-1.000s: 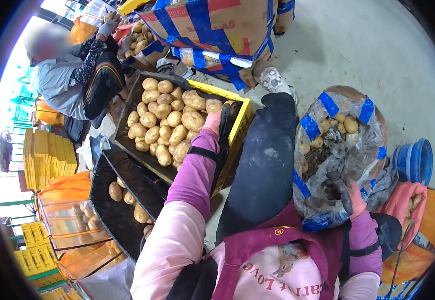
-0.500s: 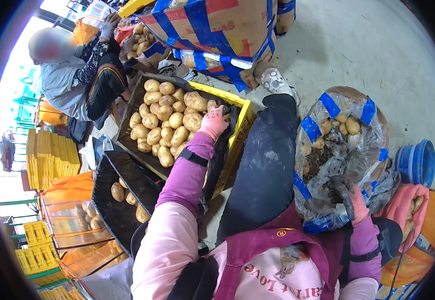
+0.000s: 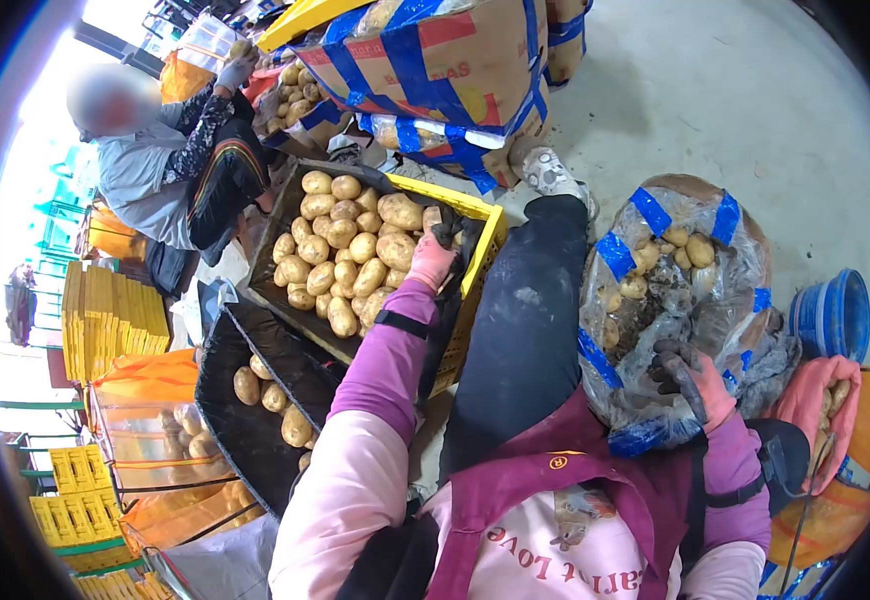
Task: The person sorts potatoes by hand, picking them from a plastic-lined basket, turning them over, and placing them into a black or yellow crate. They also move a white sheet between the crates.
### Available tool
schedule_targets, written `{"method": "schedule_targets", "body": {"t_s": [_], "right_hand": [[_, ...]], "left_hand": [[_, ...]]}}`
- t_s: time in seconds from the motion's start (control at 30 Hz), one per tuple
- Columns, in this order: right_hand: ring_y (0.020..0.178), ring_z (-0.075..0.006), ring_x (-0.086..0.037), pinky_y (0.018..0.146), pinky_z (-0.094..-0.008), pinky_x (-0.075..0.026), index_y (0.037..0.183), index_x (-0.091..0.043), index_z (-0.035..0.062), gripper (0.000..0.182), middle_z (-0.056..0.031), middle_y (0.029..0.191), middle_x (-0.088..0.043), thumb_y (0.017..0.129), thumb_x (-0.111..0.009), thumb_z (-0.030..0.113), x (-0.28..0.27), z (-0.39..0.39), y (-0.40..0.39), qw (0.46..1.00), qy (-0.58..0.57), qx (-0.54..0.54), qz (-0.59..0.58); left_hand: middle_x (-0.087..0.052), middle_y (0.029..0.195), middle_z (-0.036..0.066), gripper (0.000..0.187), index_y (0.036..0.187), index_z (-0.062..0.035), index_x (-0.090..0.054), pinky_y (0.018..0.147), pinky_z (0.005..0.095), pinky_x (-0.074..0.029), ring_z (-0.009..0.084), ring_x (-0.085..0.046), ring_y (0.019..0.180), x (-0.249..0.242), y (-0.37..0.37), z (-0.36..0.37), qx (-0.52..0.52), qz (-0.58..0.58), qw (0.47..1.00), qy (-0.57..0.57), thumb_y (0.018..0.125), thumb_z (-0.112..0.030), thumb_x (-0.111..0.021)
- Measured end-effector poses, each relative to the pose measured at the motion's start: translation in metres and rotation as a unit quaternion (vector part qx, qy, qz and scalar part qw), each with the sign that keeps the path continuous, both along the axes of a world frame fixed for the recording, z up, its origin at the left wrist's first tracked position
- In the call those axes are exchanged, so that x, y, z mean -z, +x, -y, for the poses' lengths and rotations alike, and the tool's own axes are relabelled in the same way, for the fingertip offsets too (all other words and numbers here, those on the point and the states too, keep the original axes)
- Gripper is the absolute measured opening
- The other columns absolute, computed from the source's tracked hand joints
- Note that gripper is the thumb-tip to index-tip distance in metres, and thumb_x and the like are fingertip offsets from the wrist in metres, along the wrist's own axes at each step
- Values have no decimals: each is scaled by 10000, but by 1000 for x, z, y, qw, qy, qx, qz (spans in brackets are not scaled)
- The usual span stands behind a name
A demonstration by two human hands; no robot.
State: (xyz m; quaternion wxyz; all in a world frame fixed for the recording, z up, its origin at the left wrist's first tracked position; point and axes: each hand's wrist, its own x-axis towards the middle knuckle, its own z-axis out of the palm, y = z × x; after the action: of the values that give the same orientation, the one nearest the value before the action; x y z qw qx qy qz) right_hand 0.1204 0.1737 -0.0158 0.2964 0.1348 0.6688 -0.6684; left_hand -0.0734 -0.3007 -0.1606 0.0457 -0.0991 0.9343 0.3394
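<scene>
My left hand (image 3: 432,258), in a pink glove with dark fingers, is at the near right corner of a black-lined yellow crate (image 3: 492,232). Its fingers are closed around a potato (image 3: 433,216) beside the liner. Many more potatoes (image 3: 363,246) lie in the crate. On the right, my right hand (image 3: 693,383), gloved alike, hovers over a round container lined with clear plastic (image 3: 645,385) and taped in blue. Its fingers are loosely bent and apart, with nothing visible in them. Several potatoes (image 3: 693,250) and dark debris sit in that container.
A black partitioned bin (image 3: 230,400) with several potatoes stands left of my legs. Taped cardboard boxes (image 3: 435,70) are ahead. A blue bucket (image 3: 832,318) and a pink sack (image 3: 817,405) stand right. Another person (image 3: 170,170) sits at upper left, raising gloved hands.
My left hand has turned at the crate corner, its dark fingers now around the potato. My right hand has shifted slightly over the plastic. The whole view has moved a little.
</scene>
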Motion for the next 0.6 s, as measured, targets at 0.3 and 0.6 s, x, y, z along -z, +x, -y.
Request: {"method": "schedule_targets", "body": {"t_s": [0.3, 0.6], "right_hand": [[815, -57, -555, 738, -224, -472, 1117, -630, 5, 267, 20, 966, -638, 921, -607, 185, 53, -40, -4, 991, 93, 4, -93], [867, -238, -675, 720, -336, -548, 1164, -591, 30, 412, -93, 951, -674, 873, -664, 312, 77, -60, -80, 991, 58, 121, 26]], "left_hand": [[-653, 1084, 218, 568, 1067, 2, -656, 905, 401, -474, 351, -616, 1039, -60, -4, -39, 8, 34, 994, -106, 776, -486, -682], [-633, 976, 165, 217, 1022, -27, -615, 807, 382, -492, 311, -621, 896, -216, 1, -160, 146, -261, 928, 223, 827, -113, -661]]}}
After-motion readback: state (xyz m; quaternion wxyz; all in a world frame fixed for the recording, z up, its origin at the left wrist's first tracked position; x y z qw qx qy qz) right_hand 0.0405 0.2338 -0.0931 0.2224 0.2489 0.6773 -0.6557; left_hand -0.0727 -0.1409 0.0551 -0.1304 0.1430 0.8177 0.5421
